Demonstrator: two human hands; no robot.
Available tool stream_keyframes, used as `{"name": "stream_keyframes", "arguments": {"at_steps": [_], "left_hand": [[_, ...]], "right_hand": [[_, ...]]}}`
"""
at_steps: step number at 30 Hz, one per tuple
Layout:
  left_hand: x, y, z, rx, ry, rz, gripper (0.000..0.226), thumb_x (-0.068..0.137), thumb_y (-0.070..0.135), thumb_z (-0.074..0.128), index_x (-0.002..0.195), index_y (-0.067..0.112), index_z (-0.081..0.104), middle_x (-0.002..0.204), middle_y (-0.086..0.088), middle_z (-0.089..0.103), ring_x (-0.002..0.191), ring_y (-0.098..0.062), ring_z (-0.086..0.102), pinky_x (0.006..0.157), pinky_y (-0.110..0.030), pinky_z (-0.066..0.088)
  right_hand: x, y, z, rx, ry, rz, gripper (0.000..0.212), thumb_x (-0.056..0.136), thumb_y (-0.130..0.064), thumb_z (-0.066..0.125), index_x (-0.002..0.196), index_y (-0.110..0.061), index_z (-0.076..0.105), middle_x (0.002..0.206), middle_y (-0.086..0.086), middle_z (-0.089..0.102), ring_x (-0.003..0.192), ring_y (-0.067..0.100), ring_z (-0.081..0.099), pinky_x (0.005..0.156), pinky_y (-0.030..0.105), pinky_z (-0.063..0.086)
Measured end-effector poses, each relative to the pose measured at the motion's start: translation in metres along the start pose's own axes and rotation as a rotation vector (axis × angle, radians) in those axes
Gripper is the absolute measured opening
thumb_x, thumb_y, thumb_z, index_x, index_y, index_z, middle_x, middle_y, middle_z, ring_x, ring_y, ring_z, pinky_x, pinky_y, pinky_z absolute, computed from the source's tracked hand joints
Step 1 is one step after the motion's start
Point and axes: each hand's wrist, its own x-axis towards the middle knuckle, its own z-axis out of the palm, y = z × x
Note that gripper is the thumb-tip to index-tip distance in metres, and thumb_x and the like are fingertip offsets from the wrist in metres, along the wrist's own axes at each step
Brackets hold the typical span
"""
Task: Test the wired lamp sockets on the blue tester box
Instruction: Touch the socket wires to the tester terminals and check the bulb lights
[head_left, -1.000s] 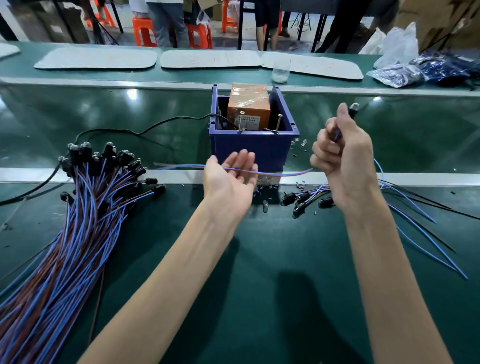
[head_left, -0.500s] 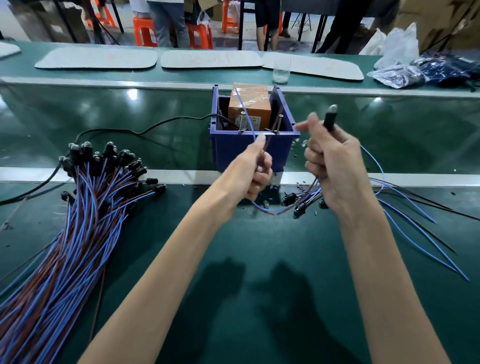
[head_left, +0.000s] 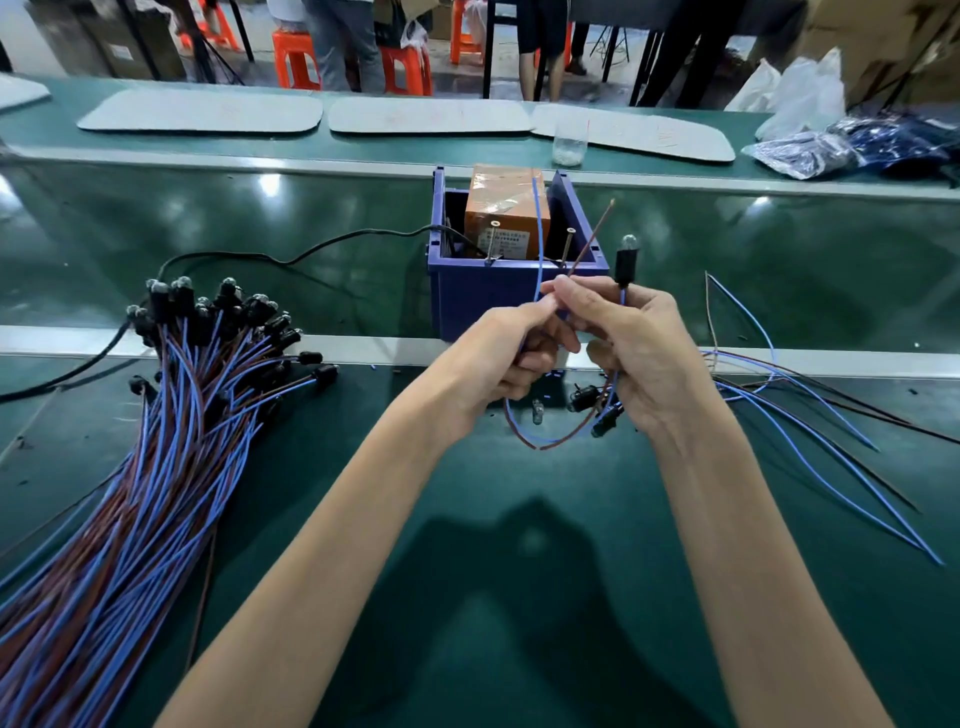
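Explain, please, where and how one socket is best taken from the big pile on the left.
Take the outermost socket, lying flat at the right edge of the pile. Pinch its black body from above, across its width. It points right, apart from the heap, and its wires trail left into the bundle, so it should probably slide out freely.

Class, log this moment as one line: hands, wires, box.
left hand: pinches blue wire | right hand: holds socket upright | brown wire: pinched between hands, end up | blue box: behind hands

Two hands (head_left: 511, 358) (head_left: 641, 353), one tester box (head_left: 467, 299) — two screws (head_left: 492, 240)
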Motion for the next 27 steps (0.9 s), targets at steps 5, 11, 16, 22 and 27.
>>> {"name": "stream_keyframes", "arguments": {"at_steps": [5, 11, 16, 22, 27], "left_hand": [[0.005, 0.000, 0.002, -0.222, 0.284, 0.142, 0.044, 0.105, 0.026, 0.032, 0.085, 0.008, 0.066, 0.068, 0.000, 0.064, 0.058, -0.007, 0.057, 0.058, -0.015, 0.049], [0.009, -0.006, -0.005, -0.277, 0.641, 0.247, 0.033, 0.105, 0.032, 0.031, 0.083, 0.019, 0.053, 0.055, 0.010, 0.038, 0.037, -0.002, 0.030, 0.038, -0.015, 0.026], [0.014, -0.011, -0.007, -0.171, 0.637, 0.251, 0.041, 0.104, 0.034, 0.026, 0.092, 0.022, 0.063, 0.049, 0.013, 0.031, 0.042, -0.004, 0.027, 0.044, -0.017, 0.025], [0.017, -0.018, -0.009, -0.024, 0.705, 0.324, 0.038, 0.102, 0.019, 0.041, 0.140, 0.023, 0.048, 0.046, 0.015, 0.046, 0.046, -0.002, 0.034, 0.050, -0.012, 0.033], [0.020, -0.023, -0.014, 0.120, 0.725, 0.371, 0.043, 0.103, 0.020, 0.039, 0.145, 0.030, 0.040, 0.062, 0.014, 0.068, 0.040, -0.003, 0.034, 0.056, -0.026, 0.036]], "right_hand": [[0.006, 0.000, -0.004, 0.147, 0.079, -0.043, 0.016, 0.096, -0.009, 0.055, 0.080, -0.010, 0.058, 0.069, -0.001, 0.071, 0.065, 0.008, 0.070, 0.034, 0.009, 0.029], [0.011, 0.002, -0.012, 0.111, 0.171, -0.093, 0.015, 0.097, -0.016, 0.056, 0.086, -0.013, 0.064, 0.063, -0.002, 0.070, 0.052, 0.003, 0.063, 0.036, 0.011, 0.025], [0.014, 0.006, -0.014, 0.108, 0.207, -0.112, 0.011, 0.094, -0.012, 0.059, 0.100, -0.019, 0.065, 0.061, -0.001, 0.069, 0.046, 0.002, 0.050, 0.039, 0.012, 0.029], [0.019, 0.011, -0.018, 0.132, 0.281, -0.100, 0.018, 0.095, -0.004, 0.055, 0.097, -0.016, 0.068, 0.057, -0.002, 0.067, 0.043, 0.002, 0.042, 0.038, 0.011, 0.026], [0.025, 0.017, -0.022, 0.118, 0.318, -0.065, 0.020, 0.095, -0.003, 0.053, 0.092, -0.014, 0.069, 0.058, -0.004, 0.067, 0.043, 0.001, 0.039, 0.037, 0.011, 0.024]]}}
